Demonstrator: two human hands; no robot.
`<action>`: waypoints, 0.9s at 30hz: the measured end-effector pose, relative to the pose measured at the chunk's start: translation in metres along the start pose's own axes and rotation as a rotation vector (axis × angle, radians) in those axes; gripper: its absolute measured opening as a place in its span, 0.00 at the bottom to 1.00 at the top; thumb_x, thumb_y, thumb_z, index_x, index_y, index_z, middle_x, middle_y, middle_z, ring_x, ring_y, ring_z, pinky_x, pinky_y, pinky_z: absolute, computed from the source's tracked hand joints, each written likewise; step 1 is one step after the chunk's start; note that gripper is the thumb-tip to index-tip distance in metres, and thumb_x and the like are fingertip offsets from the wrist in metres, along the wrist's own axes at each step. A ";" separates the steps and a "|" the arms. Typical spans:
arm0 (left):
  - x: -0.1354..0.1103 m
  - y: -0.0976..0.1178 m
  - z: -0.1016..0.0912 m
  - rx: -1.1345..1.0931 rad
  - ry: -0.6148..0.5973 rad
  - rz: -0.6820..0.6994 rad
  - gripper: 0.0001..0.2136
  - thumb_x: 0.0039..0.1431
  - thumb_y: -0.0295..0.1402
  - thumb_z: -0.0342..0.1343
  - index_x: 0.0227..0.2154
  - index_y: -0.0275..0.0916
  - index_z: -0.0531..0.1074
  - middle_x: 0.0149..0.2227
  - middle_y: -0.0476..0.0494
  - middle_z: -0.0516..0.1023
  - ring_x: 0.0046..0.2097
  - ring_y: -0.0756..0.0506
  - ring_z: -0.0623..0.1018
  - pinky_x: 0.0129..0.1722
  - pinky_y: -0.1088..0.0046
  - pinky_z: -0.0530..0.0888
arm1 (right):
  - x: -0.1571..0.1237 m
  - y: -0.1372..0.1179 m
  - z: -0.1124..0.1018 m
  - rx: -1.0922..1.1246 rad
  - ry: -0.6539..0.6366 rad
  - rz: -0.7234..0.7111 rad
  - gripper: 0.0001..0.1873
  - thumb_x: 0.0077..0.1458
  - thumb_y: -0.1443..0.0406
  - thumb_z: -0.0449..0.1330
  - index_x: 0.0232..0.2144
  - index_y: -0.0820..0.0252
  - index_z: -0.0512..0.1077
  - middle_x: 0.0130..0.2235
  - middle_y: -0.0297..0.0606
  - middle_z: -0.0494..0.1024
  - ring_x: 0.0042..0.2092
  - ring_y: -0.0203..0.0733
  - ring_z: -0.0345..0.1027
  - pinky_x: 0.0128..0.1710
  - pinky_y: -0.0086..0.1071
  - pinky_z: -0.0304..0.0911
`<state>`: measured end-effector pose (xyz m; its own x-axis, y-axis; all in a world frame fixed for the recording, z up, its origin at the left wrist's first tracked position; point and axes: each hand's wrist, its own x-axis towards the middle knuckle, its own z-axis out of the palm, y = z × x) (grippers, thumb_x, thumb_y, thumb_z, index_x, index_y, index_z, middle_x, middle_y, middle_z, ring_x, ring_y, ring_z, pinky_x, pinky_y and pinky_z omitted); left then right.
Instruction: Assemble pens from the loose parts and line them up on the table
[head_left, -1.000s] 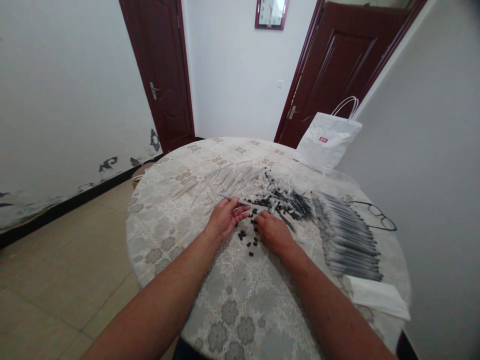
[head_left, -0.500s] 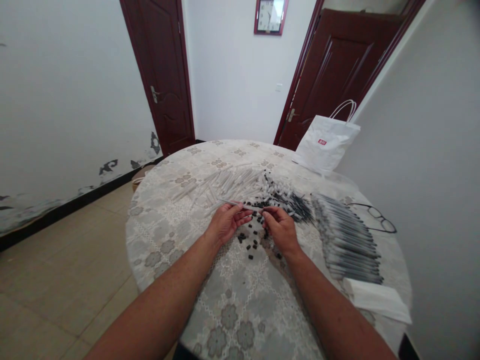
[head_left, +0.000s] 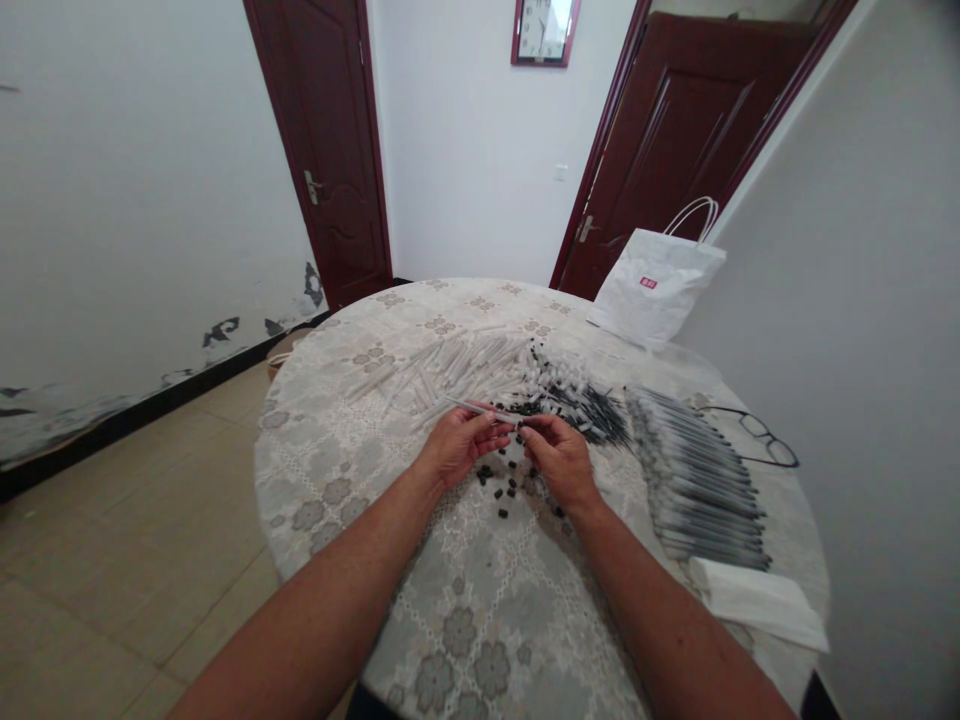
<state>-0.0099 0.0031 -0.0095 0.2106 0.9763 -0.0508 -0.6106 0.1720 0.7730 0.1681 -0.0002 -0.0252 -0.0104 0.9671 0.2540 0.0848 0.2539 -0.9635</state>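
Note:
A thin, pale pen barrel lies across between my two hands above the table. My left hand is closed round its middle, thumb on top and the other fingers curled below. At its right end, my right hand pinches with thumb and fingertips; a small dark piece shows there, partly hidden by the fingers. Below the hands lie several small black plugs. Just beyond them is a loose pile of clear pen barrels, and to its right a heap of dark refills with white parts.
A long row of grey pens lies at the right of the round, cloth-covered table. Beside it are eyeglasses and a folded white paper. A white paper bag stands at the back right.
My hands keep nearly the same place. The right fingertips have shifted slightly at the barrel's end, and the view has moved a little.

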 end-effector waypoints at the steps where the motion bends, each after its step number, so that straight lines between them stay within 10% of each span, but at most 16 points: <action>1: 0.000 0.000 0.000 0.008 -0.004 -0.001 0.10 0.56 0.28 0.64 0.39 0.34 0.71 0.39 0.37 0.82 0.40 0.43 0.83 0.41 0.65 0.80 | 0.000 0.000 0.000 0.004 -0.002 0.001 0.15 0.54 0.55 0.64 0.39 0.58 0.75 0.32 0.34 0.78 0.26 0.35 0.67 0.24 0.28 0.61; 27: 0.002 -0.007 -0.003 0.209 -0.005 0.024 0.13 0.53 0.34 0.67 0.39 0.34 0.73 0.36 0.38 0.82 0.37 0.43 0.83 0.40 0.64 0.80 | -0.006 -0.010 -0.004 -0.309 -0.071 -0.067 0.24 0.66 0.50 0.46 0.28 0.58 0.72 0.23 0.33 0.73 0.25 0.37 0.65 0.27 0.30 0.58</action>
<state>-0.0074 0.0040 -0.0166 0.2022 0.9790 -0.0281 -0.4439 0.1171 0.8884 0.1711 -0.0081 -0.0169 -0.0951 0.9494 0.2992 0.3796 0.3125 -0.8708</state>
